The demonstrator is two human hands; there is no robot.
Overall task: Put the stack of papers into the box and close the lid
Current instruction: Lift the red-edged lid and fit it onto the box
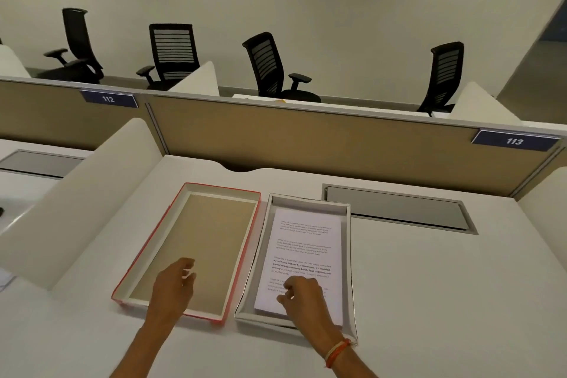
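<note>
Fingers (290,287) of our right hand (302,298) curl loosely on the near end of the stack of papers (302,255), lying inside the box (348,255) at lower centre. Our left hand (173,288) hovers, fingers half-bent and empty, over the red-edged lid (196,242) beside it on the left.

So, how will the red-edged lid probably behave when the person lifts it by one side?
The red-edged lid lies upside down and looks like thin cardboard with low walls, so it is probably light. It is long and wide, so held by one side it may sag or twist slightly. Its flat shape makes rolling unlikely. The left hand already hovers over it.
</note>
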